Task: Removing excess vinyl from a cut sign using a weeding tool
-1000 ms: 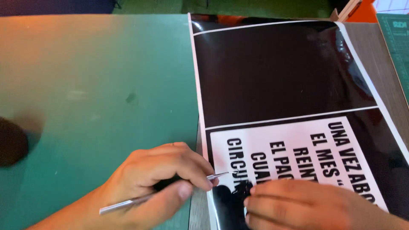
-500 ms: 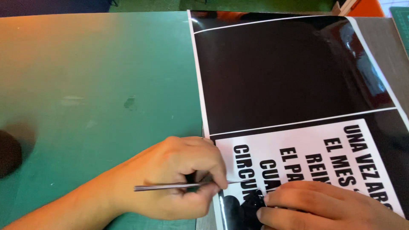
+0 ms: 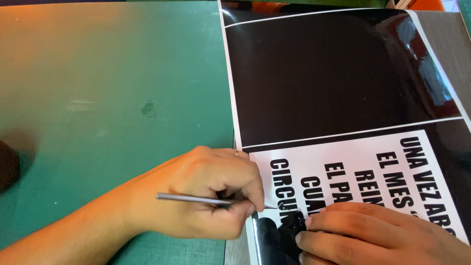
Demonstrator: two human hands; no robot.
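Where tool (image 3: pixel 196 198) touches, glossy black vinyl sheet (image 3: pixel 333 78) crumples.

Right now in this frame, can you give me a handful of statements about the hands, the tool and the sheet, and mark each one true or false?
1. The left hand holds a thin metal tool. True.
2. The tool's tip points away from the black vinyl sheet, toward the green mat. False: the tip points right, onto the sheet's white lettered panel.
3. The right hand rests on the sheet's lower part. True.
4. The right hand's fingers touch a crumpled bit of black vinyl. True.
5. The green cutting mat lies on the right of the sheet. False: it lies on the left.
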